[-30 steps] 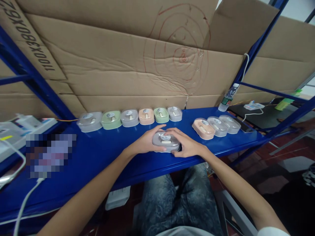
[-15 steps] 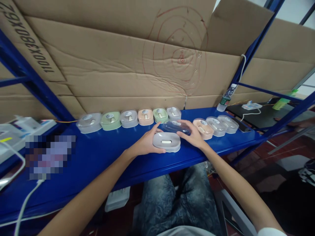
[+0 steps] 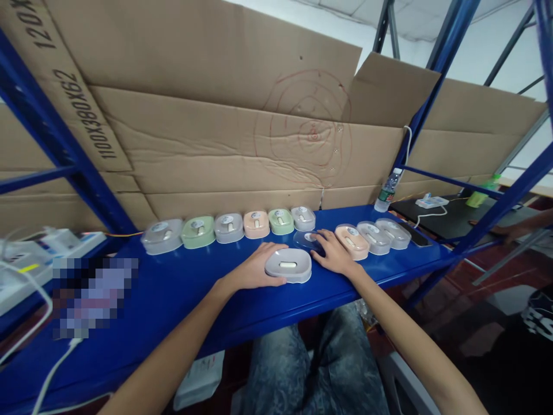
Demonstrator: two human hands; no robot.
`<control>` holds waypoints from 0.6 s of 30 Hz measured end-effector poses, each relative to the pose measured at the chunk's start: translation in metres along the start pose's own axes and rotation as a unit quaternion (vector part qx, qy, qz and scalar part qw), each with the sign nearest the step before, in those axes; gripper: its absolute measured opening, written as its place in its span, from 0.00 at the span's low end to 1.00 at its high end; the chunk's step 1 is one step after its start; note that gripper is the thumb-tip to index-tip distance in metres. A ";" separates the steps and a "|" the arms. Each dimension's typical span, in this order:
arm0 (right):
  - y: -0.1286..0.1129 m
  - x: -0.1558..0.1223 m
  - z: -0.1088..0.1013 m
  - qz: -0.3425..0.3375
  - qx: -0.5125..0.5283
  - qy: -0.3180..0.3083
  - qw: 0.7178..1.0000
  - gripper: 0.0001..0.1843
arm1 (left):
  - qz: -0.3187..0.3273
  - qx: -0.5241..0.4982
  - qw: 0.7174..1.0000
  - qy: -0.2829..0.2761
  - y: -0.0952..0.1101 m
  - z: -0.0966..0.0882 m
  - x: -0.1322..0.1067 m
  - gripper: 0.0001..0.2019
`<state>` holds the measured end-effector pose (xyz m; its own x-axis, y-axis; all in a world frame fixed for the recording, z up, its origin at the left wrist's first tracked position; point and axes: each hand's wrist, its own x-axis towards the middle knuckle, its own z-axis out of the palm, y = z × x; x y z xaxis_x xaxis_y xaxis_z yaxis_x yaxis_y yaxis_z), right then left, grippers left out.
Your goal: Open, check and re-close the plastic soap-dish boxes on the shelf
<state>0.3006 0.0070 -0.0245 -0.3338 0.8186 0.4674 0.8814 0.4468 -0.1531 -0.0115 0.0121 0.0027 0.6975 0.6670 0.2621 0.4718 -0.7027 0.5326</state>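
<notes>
A grey soap-dish-like tray (image 3: 288, 266) holding a small white capsule sits uncovered near the front edge of the blue shelf (image 3: 173, 300). My left hand (image 3: 254, 270) curls around the tray's left side and steadies it. My right hand (image 3: 332, 254) rests on the shelf with its fingers on a clear lid (image 3: 306, 238), which lies flat just behind the tray. A row of several lidded boxes (image 3: 228, 226) in grey, green and peach stands along the back, and three more boxes (image 3: 371, 237) stand to the right.
Cardboard sheets (image 3: 224, 144) form the back wall. A water bottle (image 3: 386, 192) stands at the right upright, a phone (image 3: 415, 235) lies beyond the boxes, and power strips with white cables (image 3: 38, 253) are at the left. Another person's arm (image 3: 518, 227) shows far right.
My right hand lifted the clear lid off the grey tray and set it down on the shelf behind it. My left hand stayed on the tray. The camera tilted upward.
</notes>
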 end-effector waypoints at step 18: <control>-0.052 -0.017 -0.018 -0.189 0.152 0.010 0.970 0.40 | -0.027 0.052 0.998 0.005 -0.001 0.008 -0.001 0.52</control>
<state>0.2662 -0.0362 -0.0088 -0.6037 0.5702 0.5571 0.5577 0.8015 -0.2160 -0.0079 0.0100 -0.0047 0.6645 0.7063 0.2441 0.5624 -0.6878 0.4590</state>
